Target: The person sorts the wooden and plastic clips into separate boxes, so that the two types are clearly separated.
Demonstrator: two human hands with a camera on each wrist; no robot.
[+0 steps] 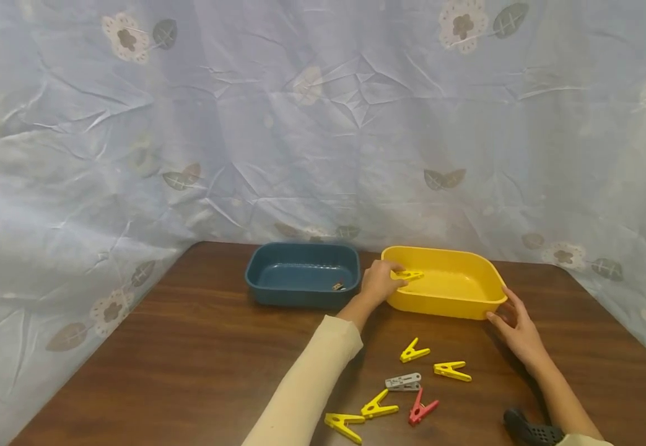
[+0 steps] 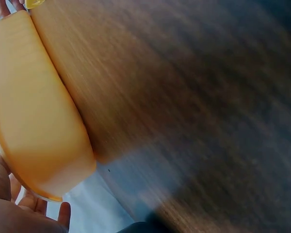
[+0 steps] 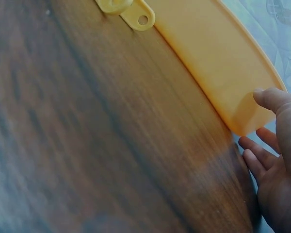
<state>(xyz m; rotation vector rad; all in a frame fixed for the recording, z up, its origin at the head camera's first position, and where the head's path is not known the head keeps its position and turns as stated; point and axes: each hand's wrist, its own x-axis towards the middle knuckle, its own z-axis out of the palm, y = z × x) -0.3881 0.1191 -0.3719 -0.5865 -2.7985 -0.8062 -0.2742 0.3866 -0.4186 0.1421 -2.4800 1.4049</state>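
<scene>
A yellow tray [image 1: 440, 305] sits at the back of the table between both hands. My left hand [image 1: 379, 280] grips its left front corner, thumb at the rim and other fingers round the end in the left wrist view. At the right front corner my right hand [image 1: 518, 331] holds the tray, thumb on the front wall and fingers beside the end [image 3: 281, 145]. Inside the tray, close to the left fingers, lies a yellow clothespin [image 1: 410, 275]; its left end is hidden. In front lie several yellow clothespins [image 1: 378, 406], a grey one [image 1: 403, 381] and a red one [image 1: 422, 409].
Left of the yellow tray stands a blue tray [image 1: 300, 298] with a small brownish object [image 1: 337, 285] in it, too small to tell. A patterned curtain [image 1: 323, 124] hangs behind the brown table [image 1: 200, 353]. A black wrist device [image 1: 531, 428] shows near the right forearm.
</scene>
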